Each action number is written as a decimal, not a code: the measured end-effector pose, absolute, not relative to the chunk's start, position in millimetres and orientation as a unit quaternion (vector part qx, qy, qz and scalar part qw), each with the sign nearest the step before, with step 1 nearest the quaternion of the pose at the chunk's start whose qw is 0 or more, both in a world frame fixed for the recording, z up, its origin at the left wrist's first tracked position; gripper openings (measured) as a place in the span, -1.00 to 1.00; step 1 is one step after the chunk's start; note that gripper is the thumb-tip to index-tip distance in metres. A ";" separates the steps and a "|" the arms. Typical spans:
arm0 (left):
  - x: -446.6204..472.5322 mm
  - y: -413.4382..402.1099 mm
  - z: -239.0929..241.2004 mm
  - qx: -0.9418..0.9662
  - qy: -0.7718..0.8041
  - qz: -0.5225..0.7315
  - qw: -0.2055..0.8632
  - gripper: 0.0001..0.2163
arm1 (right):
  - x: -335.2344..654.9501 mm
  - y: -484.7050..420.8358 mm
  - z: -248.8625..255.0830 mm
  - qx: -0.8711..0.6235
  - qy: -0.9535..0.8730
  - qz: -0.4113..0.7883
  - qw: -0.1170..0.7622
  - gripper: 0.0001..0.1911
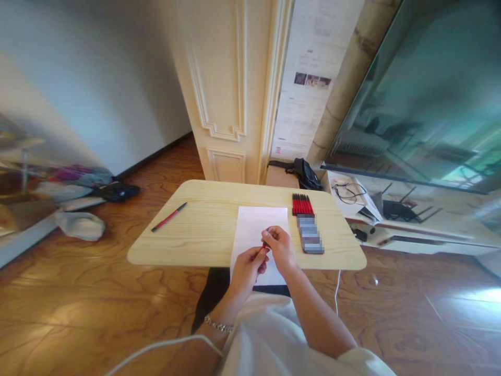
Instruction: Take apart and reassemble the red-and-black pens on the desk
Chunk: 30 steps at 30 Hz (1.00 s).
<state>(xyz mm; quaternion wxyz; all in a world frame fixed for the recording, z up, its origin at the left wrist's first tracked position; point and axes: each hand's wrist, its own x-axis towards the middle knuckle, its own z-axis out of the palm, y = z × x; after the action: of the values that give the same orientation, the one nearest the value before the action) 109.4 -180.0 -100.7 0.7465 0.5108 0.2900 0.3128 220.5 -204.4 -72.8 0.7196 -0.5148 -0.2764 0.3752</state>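
Head view shows me both hands meeting over a white sheet of paper (261,230) at the near edge of the tabletop (203,230). My left hand (247,269) and right hand (280,246) have their fingers pinched on the two ends of one small red pen (266,241), held just above the paper; whether a cap is on or off is too small to tell.

As I judge it, the work is early: one red pen (169,216) lies alone well off to the left on the tabletop, one is in my hands, and the pack of pens (302,204) on the right, beside the paper, looks nearly full.

Counting: one sheet of paper, one loose pen, one held pen, one pack. Pens in the pack I make roughly eight by their red ends, though they blur together. Its lower part (310,234) is blurred out, so I cannot read anything there.
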 end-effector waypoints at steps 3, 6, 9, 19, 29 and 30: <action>108.0 -180.9 -102.9 0.503 0.277 0.308 0.759 -0.69 | 222.2 -205.9 -75.8 -0.483 -0.273 0.439 0.707 -0.70; 106.8 -181.2 -102.2 0.494 0.265 0.306 0.770 -0.70 | 224.6 -206.0 -76.7 -0.472 -0.266 0.473 0.695 -0.64; 106.6 -180.5 -99.9 0.496 0.267 0.304 0.769 -0.71 | 226.8 -204.0 -77.2 -0.505 -0.282 0.431 0.693 -0.67; 107.3 -180.8 -99.0 0.470 0.252 0.309 0.787 -0.72 | 228.7 -203.6 -78.4 -0.503 -0.292 0.447 0.680 -0.66; 108.5 -181.1 -101.1 0.467 0.267 0.311 0.784 -0.71 | 230.3 -204.6 -77.6 -0.503 -0.308 0.444 0.674 -0.68; 108.6 -180.9 -101.5 0.469 0.266 0.311 0.783 -0.70 | 230.6 -204.5 -77.0 -0.503 -0.307 0.447 0.673 -0.66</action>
<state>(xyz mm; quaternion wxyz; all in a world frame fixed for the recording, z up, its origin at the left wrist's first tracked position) 108.6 -180.9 -101.5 0.7826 0.4691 0.2656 0.3114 230.6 -204.5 -77.0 0.6732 -0.5026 -0.3071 0.4471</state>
